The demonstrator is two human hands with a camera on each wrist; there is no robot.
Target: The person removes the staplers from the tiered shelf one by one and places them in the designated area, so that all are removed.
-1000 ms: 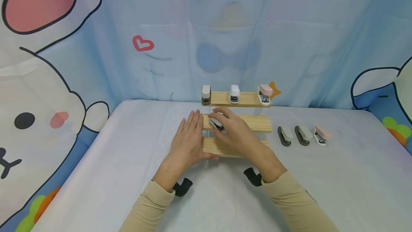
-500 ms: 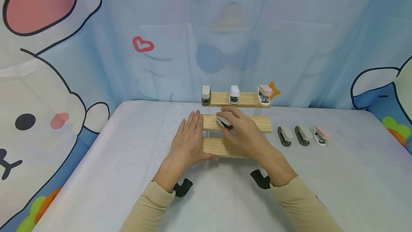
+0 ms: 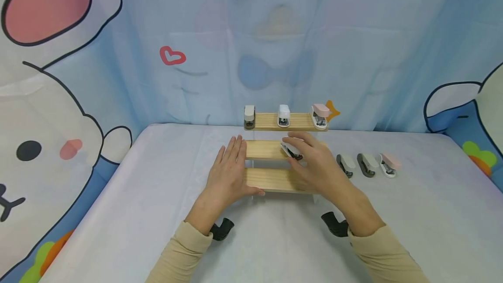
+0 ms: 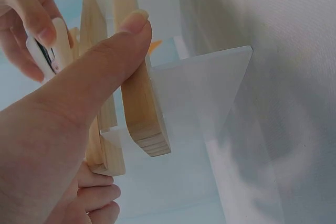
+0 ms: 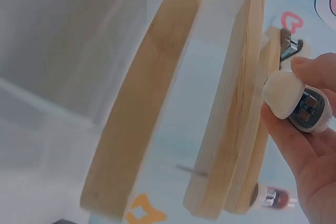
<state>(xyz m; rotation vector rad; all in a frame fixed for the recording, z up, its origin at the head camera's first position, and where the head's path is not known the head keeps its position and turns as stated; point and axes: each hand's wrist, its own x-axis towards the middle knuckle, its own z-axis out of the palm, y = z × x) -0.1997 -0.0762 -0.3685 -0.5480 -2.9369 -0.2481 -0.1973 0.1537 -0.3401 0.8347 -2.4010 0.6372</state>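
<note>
My right hand [image 3: 320,163] pinches a small white stapler [image 3: 291,148] over the right part of the rack's middle wooden board [image 3: 264,150]. In the right wrist view the stapler's rounded white end [image 5: 282,95] and dark inner part show between thumb and fingers. My left hand [image 3: 228,171] lies with straight fingers along the left end of the rack. Its thumb [image 4: 105,66] rests on the lower wooden board [image 4: 139,111], while its fingertips [image 4: 102,198] sit by the end of the board behind.
The top board [image 3: 271,121] holds a grey stapler [image 3: 249,116], a white stapler [image 3: 284,115] and a pink stapler [image 3: 320,115]. Right of the rack, two grey staplers [image 3: 367,164] and a pink one [image 3: 390,164] lie on the white cloth. Clear side panels [image 4: 205,85] support the boards.
My right hand has slid rightward along the middle board with the white stapler, from near its left end to its right part. My left hand stays at the rack's left end.
</note>
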